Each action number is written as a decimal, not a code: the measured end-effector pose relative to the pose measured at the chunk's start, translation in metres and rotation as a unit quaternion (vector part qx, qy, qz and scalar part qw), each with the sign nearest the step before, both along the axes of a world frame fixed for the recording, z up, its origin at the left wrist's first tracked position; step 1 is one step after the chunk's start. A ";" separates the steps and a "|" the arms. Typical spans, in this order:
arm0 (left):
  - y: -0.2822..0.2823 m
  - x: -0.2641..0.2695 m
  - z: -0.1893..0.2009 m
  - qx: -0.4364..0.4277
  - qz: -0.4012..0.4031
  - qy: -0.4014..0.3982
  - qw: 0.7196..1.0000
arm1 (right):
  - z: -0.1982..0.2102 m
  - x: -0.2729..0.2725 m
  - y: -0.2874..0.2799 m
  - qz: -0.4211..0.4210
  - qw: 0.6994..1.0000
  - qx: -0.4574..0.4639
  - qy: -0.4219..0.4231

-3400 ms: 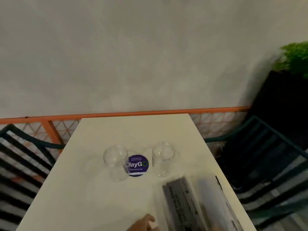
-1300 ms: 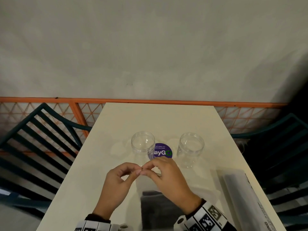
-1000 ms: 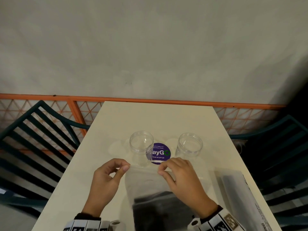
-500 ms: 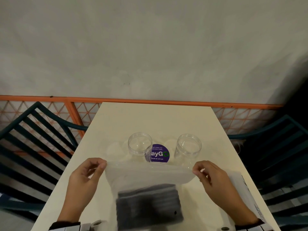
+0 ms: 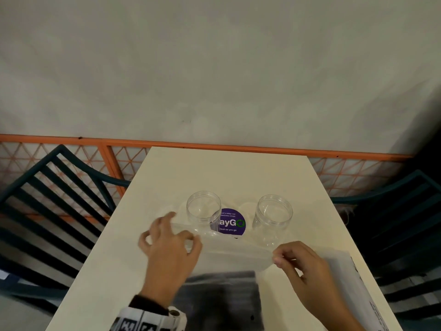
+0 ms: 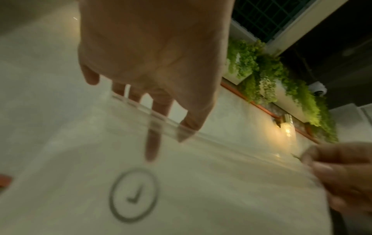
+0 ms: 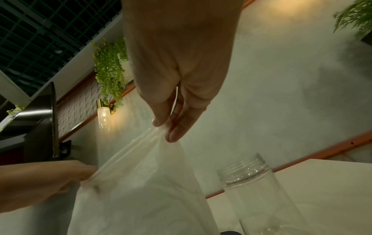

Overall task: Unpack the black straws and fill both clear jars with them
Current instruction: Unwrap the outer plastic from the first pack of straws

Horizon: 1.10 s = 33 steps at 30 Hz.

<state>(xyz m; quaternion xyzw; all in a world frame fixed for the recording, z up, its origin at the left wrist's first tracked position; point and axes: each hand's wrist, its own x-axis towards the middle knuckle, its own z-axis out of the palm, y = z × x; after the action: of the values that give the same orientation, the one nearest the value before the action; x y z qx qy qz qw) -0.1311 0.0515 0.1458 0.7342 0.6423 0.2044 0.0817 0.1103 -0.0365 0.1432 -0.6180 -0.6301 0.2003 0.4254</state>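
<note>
Right hand: my right hand (image 5: 307,266) pinches the right end of the bag's open top edge between thumb and forefinger; the right wrist view shows the fingers (image 7: 177,127) closed on the plastic.
Left hand: my left hand (image 5: 169,249) is at the left end of that edge, blurred. Its fingers (image 6: 161,108) hang spread and fairly straight; one lies behind the plastic, the thumb tip touches the zip strip. I cannot tell whether it is gripping.
Bag: the clear bag (image 5: 229,254) is stretched between my two hands, above the counter (image 5: 226,173), with a printed tick in a circle on its side.
Straws: the black straws (image 5: 219,299) sit in the bottom of the bag, below and between my fingers, toward me.
Left jar: the clear jar (image 5: 203,210) stands upright and uncapped, just beyond my left fingers.
Right jar: the second jar (image 5: 272,217) stands upright and uncapped, just beyond my right fingers.
Sticker: a round purple sticker (image 5: 230,224) lies on the counter between the jars.
Other pack: another clear pack (image 5: 353,283) lies on the counter past my right hand.
</note>
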 end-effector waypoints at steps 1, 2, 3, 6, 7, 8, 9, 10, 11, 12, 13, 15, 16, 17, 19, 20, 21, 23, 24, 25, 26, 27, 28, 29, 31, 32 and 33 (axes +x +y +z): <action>0.001 -0.006 0.003 -0.020 0.039 -0.005 0.999 | -0.001 0.002 0.000 -0.003 1.000 -0.001 0.000; 0.002 -0.012 0.007 -0.029 0.071 -0.016 0.997 | -0.002 0.003 0.000 -0.012 1.000 0.002 0.002; 0.003 -0.018 0.009 -0.035 0.093 -0.029 0.995 | -0.002 0.002 0.002 -0.023 1.000 0.001 0.002; 0.006 -0.023 0.014 -0.080 0.055 -0.126 0.987 | -0.001 -0.004 0.008 -0.062 0.998 -0.012 0.030; 0.006 -0.023 0.016 -0.099 0.026 -0.168 0.981 | 0.000 -0.007 0.011 -0.072 0.996 -0.026 0.048; 0.004 -0.022 0.017 -0.118 0.004 -0.211 0.970 | 0.000 -0.010 0.015 -0.080 0.994 -0.043 0.066; 0.002 -0.019 0.018 -0.139 -0.010 -0.263 0.955 | 0.001 -0.014 0.018 -0.090 0.991 -0.064 0.078; 0.001 -0.016 0.019 -0.165 -0.020 -0.320 0.933 | 0.001 -0.018 0.022 -0.103 0.987 -0.084 0.087; -0.001 -0.013 0.019 -0.197 -0.030 -0.378 0.904 | 0.000 -0.020 0.026 -0.113 0.985 -0.102 0.082; -0.002 -0.010 0.018 -0.223 -0.040 -0.432 0.873 | -0.003 -0.023 0.030 -0.122 0.983 -0.118 0.070; -0.003 -0.008 0.018 -0.243 -0.046 -0.487 0.838 | -0.007 -0.024 0.034 -0.127 0.982 -0.133 0.046; 0.000 -0.010 0.016 -0.275 -0.051 -0.594 0.755 | -0.013 -0.025 0.040 -0.128 0.979 -0.161 -0.005; 0.002 -0.015 0.013 -0.289 -0.051 -0.637 0.713 | -0.016 -0.024 0.041 -0.131 0.975 -0.177 -0.005; 0.004 -0.020 0.011 -0.301 -0.042 -0.673 0.675 | -0.019 -0.022 0.042 -0.134 0.971 -0.196 0.021; 0.009 -0.032 0.004 -0.325 -0.016 -0.721 0.612 | -0.019 -0.016 0.043 -0.124 0.948 -0.242 0.168; 0.011 -0.036 0.003 -0.336 -0.011 -0.735 0.588 | -0.016 -0.013 0.043 -0.101 0.920 -0.268 0.266; 0.011 -0.039 0.002 -0.348 -0.013 -0.745 0.569 | -0.011 -0.011 0.042 -0.070 0.884 -0.285 0.363; 0.012 -0.042 -0.002 -0.369 -0.018 -0.757 0.539 | -0.001 -0.007 0.042 -0.019 0.799 -0.302 0.520; 0.012 -0.042 -0.004 -0.376 -0.017 -0.760 0.530 | 0.006 -0.007 0.043 0.004 0.759 -0.302 0.577; 0.011 -0.041 -0.003 -0.382 -0.017 -0.757 0.529 | 0.010 -0.006 0.044 0.018 0.726 -0.300 0.619; 0.009 -0.039 -0.002 -0.389 -0.024 -0.748 0.537 | 0.014 -0.006 0.046 0.024 0.700 -0.295 0.650; 0.007 -0.036 0.000 -0.393 -0.039 -0.730 0.558 | 0.017 -0.007 0.047 0.026 0.681 -0.290 0.671; 0.006 -0.033 0.002 -0.389 -0.055 -0.699 0.598 | 0.018 -0.007 0.049 0.029 0.666 -0.286 0.689; 0.005 -0.031 0.003 -0.373 -0.062 -0.653 0.656 | 0.018 -0.007 0.050 0.029 0.655 -0.282 0.700; 0.006 -0.029 0.002 -0.309 -0.049 -0.533 0.786 | 0.016 -0.009 0.051 0.008 0.644 -0.276 0.714; 0.008 -0.028 0.001 -0.269 -0.033 -0.478 0.835 | 0.017 -0.011 0.050 0.004 0.648 -0.274 0.711; 0.010 -0.027 0.000 -0.229 -0.014 -0.435 0.871 | 0.018 -0.014 0.048 0.010 0.662 -0.272 0.698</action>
<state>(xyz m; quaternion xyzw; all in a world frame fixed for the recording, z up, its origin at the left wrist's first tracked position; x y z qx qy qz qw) -0.1586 0.0611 0.1460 0.5405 0.5607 0.3487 0.5214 0.0966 0.0114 0.1608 -0.3789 -0.0723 0.7397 0.5514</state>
